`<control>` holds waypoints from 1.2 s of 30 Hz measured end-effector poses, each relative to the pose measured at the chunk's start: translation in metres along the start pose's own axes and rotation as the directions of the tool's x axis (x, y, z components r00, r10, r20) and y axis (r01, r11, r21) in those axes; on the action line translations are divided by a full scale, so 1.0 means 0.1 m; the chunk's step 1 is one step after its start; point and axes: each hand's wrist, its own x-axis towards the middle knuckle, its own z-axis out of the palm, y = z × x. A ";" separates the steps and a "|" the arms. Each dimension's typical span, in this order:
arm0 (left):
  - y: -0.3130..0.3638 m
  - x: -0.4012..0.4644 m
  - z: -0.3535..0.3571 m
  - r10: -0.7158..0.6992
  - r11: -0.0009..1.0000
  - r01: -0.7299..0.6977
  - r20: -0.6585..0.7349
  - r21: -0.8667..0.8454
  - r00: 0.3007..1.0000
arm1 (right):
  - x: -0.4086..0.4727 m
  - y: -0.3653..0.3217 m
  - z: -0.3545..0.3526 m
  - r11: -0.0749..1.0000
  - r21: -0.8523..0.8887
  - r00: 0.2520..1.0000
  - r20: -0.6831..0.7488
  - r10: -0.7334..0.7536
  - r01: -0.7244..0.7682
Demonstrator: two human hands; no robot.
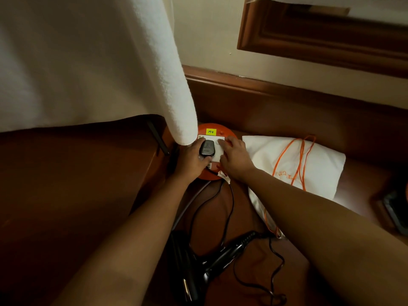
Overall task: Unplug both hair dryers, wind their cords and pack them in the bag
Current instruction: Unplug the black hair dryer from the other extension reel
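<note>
White bed cover, far left: hangs over a dark wooden bed frame, its corner drooping to the floor socket unit. Left hand: grip clenched round a black plug seated in the white socket plate of a round orange extension reel carrying a yellow "M4" label; the plug looks not yet drawn, so the unplugging stage appears under way. Right hand: fingers laid flat on the plate beside the plug, grasping nothing, seemingly bracing the reel. An empty socket shows under those fingertips; whether a second plug has already come out cannot be told. Floor, near the viewer: black hair dryer lying between the forearms, its black cord loose and unwound; a second dark body just beside it may be the other dryer. Right: white drawstring bag with orange cords, flat and apparently empty. Winding and packing remain.
</note>
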 end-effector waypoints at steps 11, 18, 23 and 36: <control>-0.15 0.03 -0.11 0.024 0.999 -0.025 0.016 0.042 1.000 | 0.08 -0.18 -0.14 0.994 0.080 0.995 0.073 0.075 -0.081; -0.36 0.02 -0.17 0.038 0.960 -0.078 0.151 0.268 0.988 | 0.13 -0.41 -0.07 0.984 0.146 0.993 0.077 0.089 -0.099; -0.42 0.05 -0.19 0.084 0.954 -0.132 0.183 0.271 0.979 | 0.21 -0.48 0.00 0.977 0.154 0.986 0.101 0.132 -0.147; -0.44 0.01 -0.20 0.121 0.957 -0.165 0.188 0.238 0.975 | 0.24 -0.59 0.02 0.972 0.140 0.981 0.064 0.184 -0.192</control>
